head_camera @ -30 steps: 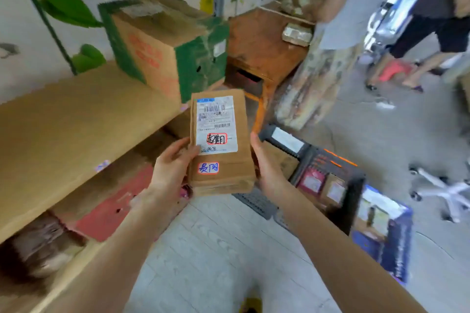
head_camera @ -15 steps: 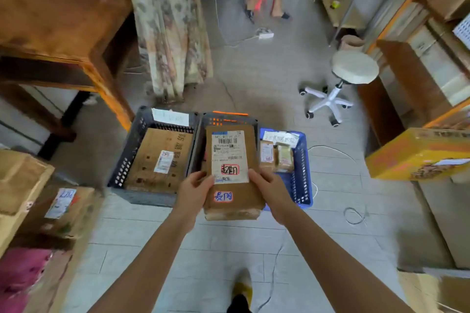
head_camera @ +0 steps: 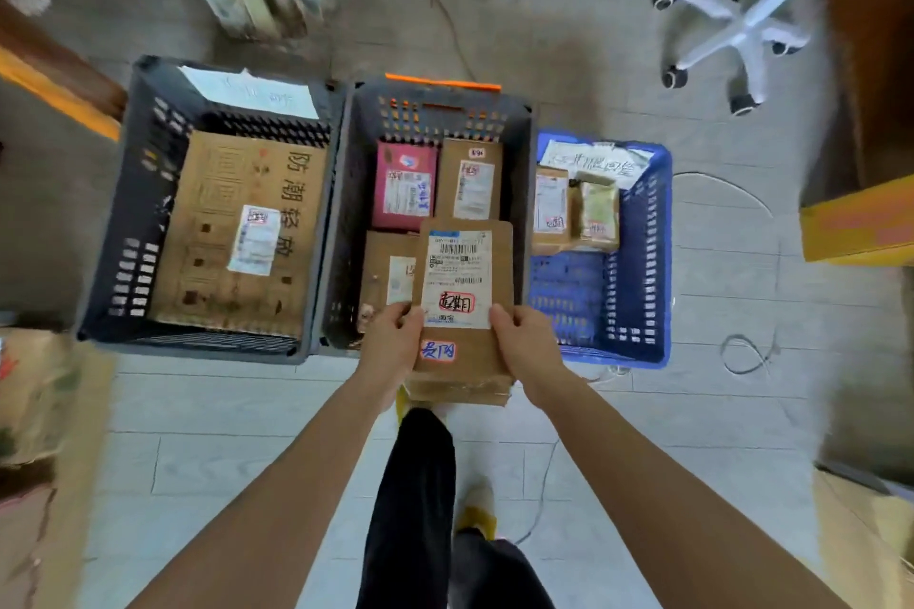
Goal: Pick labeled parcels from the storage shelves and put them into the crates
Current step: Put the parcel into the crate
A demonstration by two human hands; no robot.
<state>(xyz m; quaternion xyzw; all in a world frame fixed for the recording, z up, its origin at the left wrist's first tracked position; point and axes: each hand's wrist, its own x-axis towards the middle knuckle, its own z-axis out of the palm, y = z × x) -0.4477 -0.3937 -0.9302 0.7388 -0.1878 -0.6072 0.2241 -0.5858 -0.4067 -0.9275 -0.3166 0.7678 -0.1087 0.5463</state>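
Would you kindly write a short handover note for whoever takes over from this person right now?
Hands: left hand and right hand each grip the near end of one brown labelled parcel, held over the middle crate.
Crates: left crate holds one large carton; middle crate three parcels; blue crate two small parcels.
Done: six parcels lie in crates.
Left: set it in a crate, likely the middle one; fetch more.

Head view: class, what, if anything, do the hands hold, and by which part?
A brown labelled parcel, held near its lower end: left hand on its left edge, right hand on its right edge.
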